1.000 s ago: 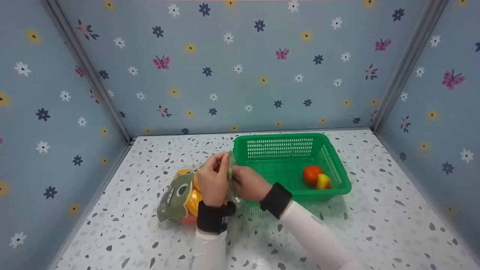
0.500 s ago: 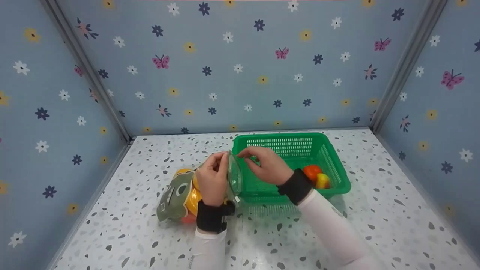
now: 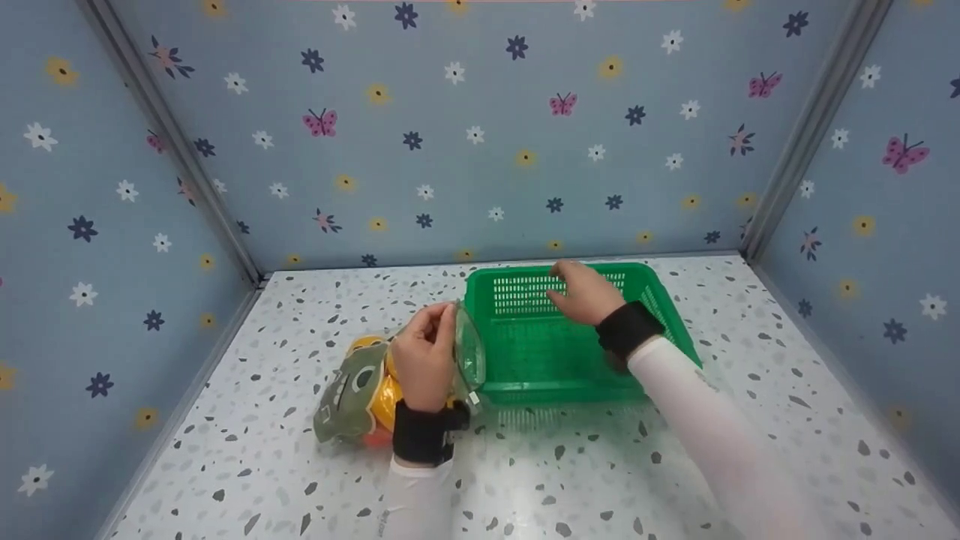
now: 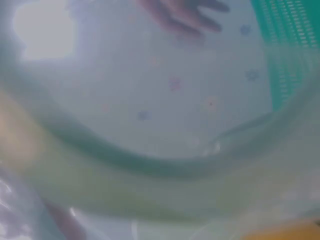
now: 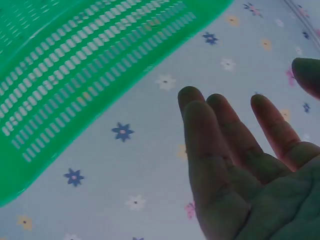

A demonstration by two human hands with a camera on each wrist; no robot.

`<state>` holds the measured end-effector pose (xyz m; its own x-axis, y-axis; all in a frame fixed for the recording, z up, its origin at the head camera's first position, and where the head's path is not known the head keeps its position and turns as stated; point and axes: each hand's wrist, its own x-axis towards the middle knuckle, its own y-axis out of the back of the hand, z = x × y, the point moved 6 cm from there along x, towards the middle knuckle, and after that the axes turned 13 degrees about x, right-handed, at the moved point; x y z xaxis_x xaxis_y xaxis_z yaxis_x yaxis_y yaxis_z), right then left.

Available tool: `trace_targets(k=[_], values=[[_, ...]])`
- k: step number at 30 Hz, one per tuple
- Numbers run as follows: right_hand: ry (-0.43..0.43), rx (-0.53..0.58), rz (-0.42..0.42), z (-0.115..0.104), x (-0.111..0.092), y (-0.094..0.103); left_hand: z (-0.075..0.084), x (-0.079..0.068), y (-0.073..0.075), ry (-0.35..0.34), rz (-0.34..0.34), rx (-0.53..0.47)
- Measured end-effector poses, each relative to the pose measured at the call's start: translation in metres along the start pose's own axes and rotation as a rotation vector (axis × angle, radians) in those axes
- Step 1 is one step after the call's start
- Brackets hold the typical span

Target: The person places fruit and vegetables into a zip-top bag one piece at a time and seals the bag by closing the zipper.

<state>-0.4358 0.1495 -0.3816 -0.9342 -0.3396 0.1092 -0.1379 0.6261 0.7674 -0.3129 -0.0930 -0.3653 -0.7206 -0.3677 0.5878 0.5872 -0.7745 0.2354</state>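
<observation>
My left hand (image 3: 425, 360) pinches the upper edge of a plastic bag (image 3: 346, 401) printed with a green cartoon creature. The bag lies on the table, and yellow-orange and reddish things show through it. Its mouth (image 3: 470, 352) gapes toward the right; in the left wrist view the bag's curved edge (image 4: 150, 167) fills much of the picture, blurred. Over the green basket (image 3: 525, 388) hovers my right hand (image 3: 589, 292), holding nothing. The right wrist view shows its fingers (image 5: 212, 160) loosely extended. My right wrist and forearm cover the basket's right front part.
A white speckled table (image 3: 555, 480) carries everything. Flower-patterned walls (image 3: 450, 165) close off the back and both sides. The basket stands close to the back wall, just right of the bag.
My right hand has left the bag's edge and moved right and up, over the basket. The red and yellow produce in the basket is now hidden behind my arm. The left hand stays put.
</observation>
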Motion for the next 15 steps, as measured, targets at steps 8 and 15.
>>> trace_targets(k=[8,15], values=[[-0.194,-0.282,-0.134,0.051,0.000,-0.006,0.000,0.001,0.000,0.005,0.000,-0.009],[-0.342,-0.320,-0.259,0.077,-0.017,-0.014,0.000,0.000,0.001,0.007,0.007,0.008]])
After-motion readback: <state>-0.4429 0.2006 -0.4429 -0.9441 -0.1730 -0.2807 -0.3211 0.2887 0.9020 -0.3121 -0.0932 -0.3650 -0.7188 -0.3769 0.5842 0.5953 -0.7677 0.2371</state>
